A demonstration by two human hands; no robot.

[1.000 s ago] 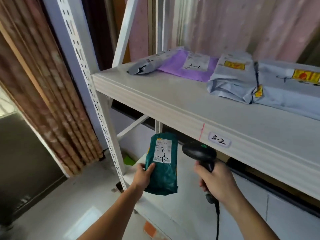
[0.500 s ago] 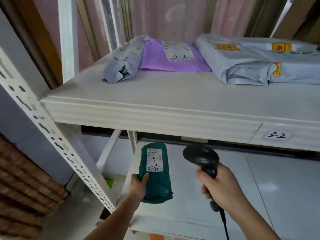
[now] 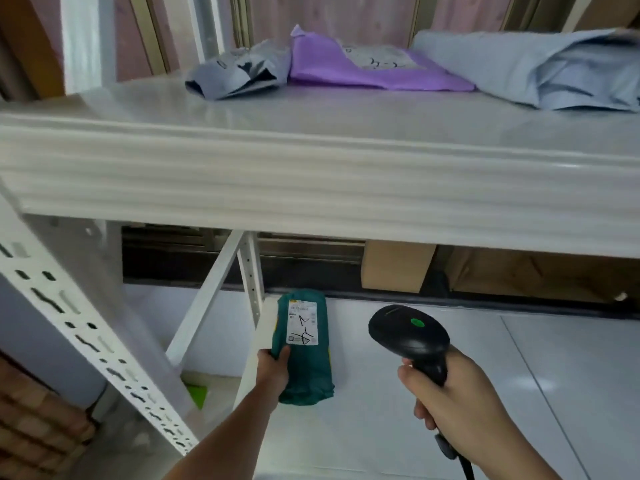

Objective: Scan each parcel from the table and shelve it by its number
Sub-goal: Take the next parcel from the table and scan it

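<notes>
We are at the shelving step. Our left hand [image 3: 273, 372] grips the green parcel [image 3: 304, 348] by its near left edge, thumb on top, label up. The white label [image 3: 302, 323] carries a handwritten number; it looks like "2-4", though the scrawl is not clear enough to be sure. The parcel sits low over the left end of the lower shelf [image 3: 398, 427]; whether it touches the board we cannot tell.

Our right hand [image 3: 457, 407] is wrapped round the handle of the black scanner [image 3: 410, 332], head tilted forward, green dot on top, cord trailing down from the wrist. It points just right of the parcel.

Judgement: scanning seems done or nearly so; the next move calls for setting the parcel flat in its numbered bay and letting go, taking care it does not hang over the shelf's left edge.

Upper shelf [image 3: 311, 174] holds, toward the back: a grey parcel [image 3: 239, 76] at left, a purple parcel [image 3: 367, 69] with a white label touching it, and a large pale blue parcel [image 3: 540, 71] at right. Cardboard boxes [image 3: 398, 268] stand behind the lower level.
</notes>
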